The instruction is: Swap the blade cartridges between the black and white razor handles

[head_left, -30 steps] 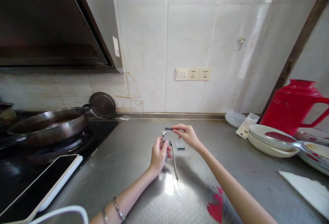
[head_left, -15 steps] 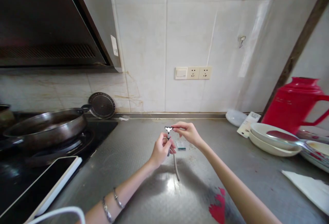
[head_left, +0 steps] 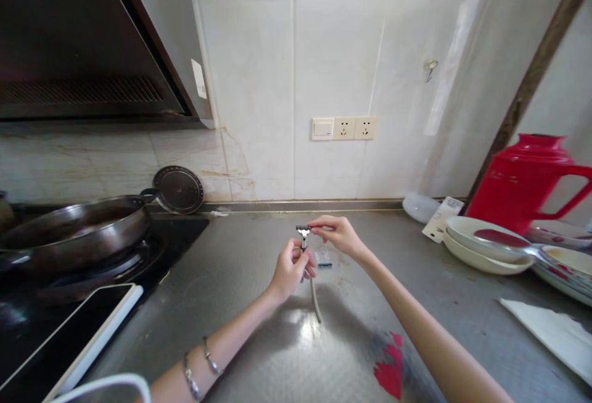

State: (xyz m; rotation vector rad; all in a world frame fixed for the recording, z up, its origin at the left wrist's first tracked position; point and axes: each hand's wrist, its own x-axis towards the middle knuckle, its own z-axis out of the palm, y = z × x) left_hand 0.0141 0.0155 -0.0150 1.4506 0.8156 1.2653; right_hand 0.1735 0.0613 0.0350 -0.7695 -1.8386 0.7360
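Note:
A razor (head_left: 304, 235) stands upright over the middle of the metal counter, its wide head at the top. My left hand (head_left: 289, 268) is closed round its handle from below. The fingertips of my right hand (head_left: 337, 234) pinch the right end of the razor's head. Behind my left fingers, a small clear case with a dark green strip (head_left: 324, 263) lies on the counter. A thin grey tube (head_left: 316, 305) extends down from near my left fingers; its upper end is hidden.
On the left are a stove with a steel pan (head_left: 76, 227), a black lid (head_left: 178, 189) and a white-edged phone (head_left: 92, 335). Stacked dishes (head_left: 485, 255), a red jug (head_left: 525, 181) and white paper (head_left: 550, 332) lie right. A red patch (head_left: 390, 369) marks the counter.
The camera view has shifted slightly, so the surroundings appear a little further left. Both hands keep the same hold on the razor.

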